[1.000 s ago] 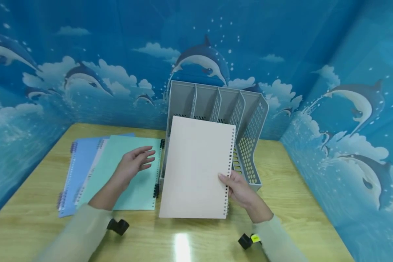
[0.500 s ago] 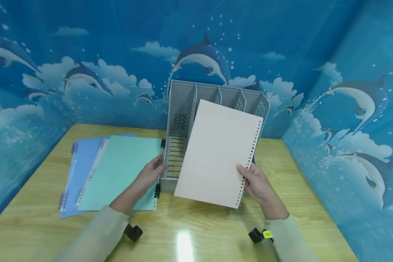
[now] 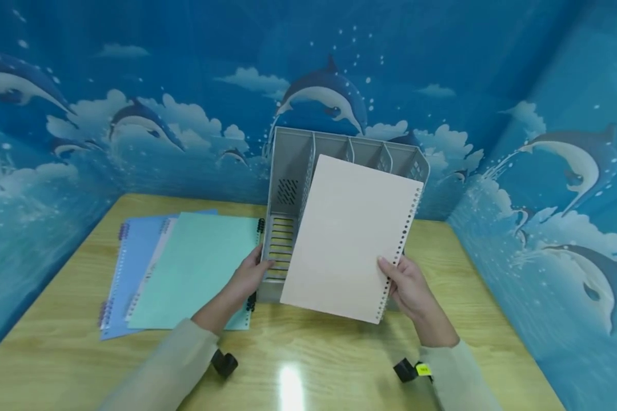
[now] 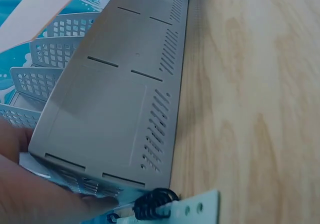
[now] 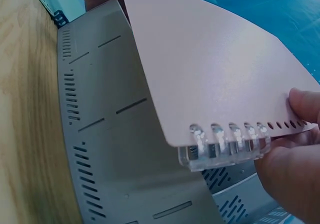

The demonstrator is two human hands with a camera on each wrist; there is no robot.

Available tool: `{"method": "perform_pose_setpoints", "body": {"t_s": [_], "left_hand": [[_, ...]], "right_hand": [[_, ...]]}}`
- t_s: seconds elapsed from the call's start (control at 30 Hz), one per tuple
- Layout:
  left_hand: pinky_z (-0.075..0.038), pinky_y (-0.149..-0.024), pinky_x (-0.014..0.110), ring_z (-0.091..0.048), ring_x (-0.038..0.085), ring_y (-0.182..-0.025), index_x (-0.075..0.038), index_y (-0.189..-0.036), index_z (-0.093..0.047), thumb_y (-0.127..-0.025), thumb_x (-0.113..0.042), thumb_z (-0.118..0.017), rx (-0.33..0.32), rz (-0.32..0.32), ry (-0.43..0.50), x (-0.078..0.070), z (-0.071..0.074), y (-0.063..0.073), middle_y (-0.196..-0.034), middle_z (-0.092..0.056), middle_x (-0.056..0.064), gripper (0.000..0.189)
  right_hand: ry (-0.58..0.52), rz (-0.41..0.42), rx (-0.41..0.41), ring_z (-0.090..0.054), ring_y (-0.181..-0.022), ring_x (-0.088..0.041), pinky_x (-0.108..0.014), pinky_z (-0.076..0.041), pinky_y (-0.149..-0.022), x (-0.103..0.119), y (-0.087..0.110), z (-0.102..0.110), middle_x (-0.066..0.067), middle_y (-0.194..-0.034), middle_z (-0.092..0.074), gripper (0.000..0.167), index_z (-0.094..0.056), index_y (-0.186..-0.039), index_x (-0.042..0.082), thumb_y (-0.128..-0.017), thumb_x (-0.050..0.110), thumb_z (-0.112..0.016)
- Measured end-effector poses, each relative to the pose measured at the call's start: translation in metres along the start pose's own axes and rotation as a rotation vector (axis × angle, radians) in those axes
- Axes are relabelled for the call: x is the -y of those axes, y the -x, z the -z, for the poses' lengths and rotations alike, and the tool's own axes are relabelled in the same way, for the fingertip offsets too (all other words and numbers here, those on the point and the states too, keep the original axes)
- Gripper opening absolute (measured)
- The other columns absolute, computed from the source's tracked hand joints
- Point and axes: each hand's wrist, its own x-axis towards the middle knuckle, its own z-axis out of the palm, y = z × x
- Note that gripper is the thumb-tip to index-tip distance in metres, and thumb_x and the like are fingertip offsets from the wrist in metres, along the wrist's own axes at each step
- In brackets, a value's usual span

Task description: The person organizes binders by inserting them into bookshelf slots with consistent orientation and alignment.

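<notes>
A pale pink ring-bound notebook [image 3: 352,240] is held up, tilted, in front of the grey file rack [image 3: 293,165]. My right hand [image 3: 408,285] pinches its punched right edge, thumb on the cover. Clear plastic rings [image 5: 225,149] show along that edge in the right wrist view. My left hand [image 3: 247,277] grips the rack's left side wall near the front, with the thumb inside the leftmost compartment. In the left wrist view, its fingers [image 4: 45,194] wrap the corner of the rack's front panel [image 4: 100,114]. The notebook hides most of the other compartments.
Left of the rack lies a fanned stack: a green notebook [image 3: 200,268] with black rings on top, a blue notebook [image 3: 128,268] with purple rings below. The wooden table [image 3: 339,371] meets a dolphin-print curtain [image 3: 185,57] behind and at the sides.
My left hand has moved right from over the green notebook and taken hold of the rack's left wall. My right hand has carried the pink notebook right and up, tilting it and uncovering the leftmost compartment.
</notes>
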Motion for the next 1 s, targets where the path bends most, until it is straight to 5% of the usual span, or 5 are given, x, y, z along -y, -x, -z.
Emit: {"method": "perform_pose_setpoints", "body": {"t_s": [0.27, 0.5, 0.77, 1.0], "left_hand": [[-0.012, -0.119, 0.047, -0.015, 0.029, -0.147, -0.017, -0.158, -0.008, -0.104, -0.014, -0.031, -0.053, -0.02, 0.104, -0.005, -0.007, -0.007, -0.162, -0.015, 0.009, 0.059], [-0.012, -0.119, 0.048, -0.012, 0.029, -0.148, -0.02, -0.158, -0.008, -0.091, 0.01, -0.032, -0.07, -0.028, 0.12, -0.004, -0.011, -0.011, -0.162, -0.013, 0.007, 0.077], [-0.015, -0.118, 0.051, -0.019, 0.033, -0.146, -0.018, -0.157, -0.011, -0.097, 0.0, -0.034, -0.081, 0.038, 0.121, -0.009, -0.013, -0.016, -0.16, -0.022, 0.011, 0.067], [-0.014, -0.119, 0.047, -0.014, 0.026, -0.148, -0.023, -0.157, -0.01, -0.097, 0.002, -0.028, -0.091, -0.037, 0.035, -0.005, -0.014, -0.016, -0.162, -0.017, 0.002, 0.068]], "right_hand": [[0.043, 0.041, -0.08, -0.071, -0.091, -0.013, -0.028, -0.059, -0.074, 0.008, 0.001, 0.002, 0.004, -0.105, -0.072, 0.024, -0.064, -0.117, 0.022, -0.105, 0.016, -0.044], [0.008, 0.051, -0.123, -0.07, -0.094, -0.011, -0.027, -0.058, -0.077, 0.01, 0.0, 0.0, 0.004, -0.106, -0.072, 0.024, -0.065, -0.116, 0.022, -0.104, 0.015, -0.045], [-0.046, 0.091, -0.19, -0.069, -0.095, -0.009, -0.025, -0.057, -0.08, 0.012, 0.0, 0.0, 0.005, -0.106, -0.072, 0.024, -0.066, -0.113, 0.022, -0.104, 0.013, -0.046], [-0.126, 0.154, -0.272, -0.068, -0.096, -0.009, -0.023, -0.055, -0.083, 0.018, 0.0, 0.002, 0.005, -0.106, -0.071, 0.023, -0.066, -0.111, 0.018, -0.103, 0.015, -0.045]]}}
